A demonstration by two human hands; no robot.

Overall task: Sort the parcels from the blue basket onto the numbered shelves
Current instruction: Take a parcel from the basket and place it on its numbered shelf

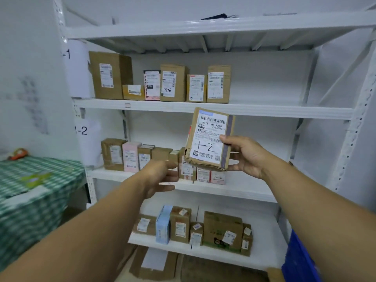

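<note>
The right hand [247,154] pinches a parcel [209,138] marked 1-2 before the 1-2 shelf [240,189]; left hand [160,176] blurred — fingers look loosely spread. Best stand it upright in the row's gap — label outward.

A green-checked covered table [36,200] stands against the white wall [24,58] at left.

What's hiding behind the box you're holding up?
Below the held box in the right hand, small parcels peek out on the 1-2 shelf. Whatever stands directly behind it is covered.
</note>
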